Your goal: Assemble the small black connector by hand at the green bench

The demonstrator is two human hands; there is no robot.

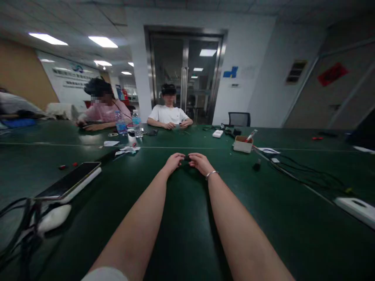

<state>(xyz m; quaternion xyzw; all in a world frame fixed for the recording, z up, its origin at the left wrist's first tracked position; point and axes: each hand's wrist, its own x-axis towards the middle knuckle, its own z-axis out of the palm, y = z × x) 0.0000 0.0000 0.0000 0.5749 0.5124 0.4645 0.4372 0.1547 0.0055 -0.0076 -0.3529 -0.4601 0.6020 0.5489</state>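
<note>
Both my arms reach out over the dark green table, and my hands meet near its middle. Between the fingertips is a small dark object (186,158), too small and dim to name. My left hand (174,162) has its fingers curled and pinched at the object's left side. From the other side my right hand (200,163) pinches it with thumb and fingers; a silvery bracelet (211,174) circles that wrist. To the right, apart from my hands, stands a small black item (257,165).
A phone (72,180) rests on a white box at left, beside cables and a white mouse-like object (55,218). Water bottles (136,124) and paper scraps (129,150) lie farther off. An open box (243,144) and cables (307,168) are at right. Two people sit across.
</note>
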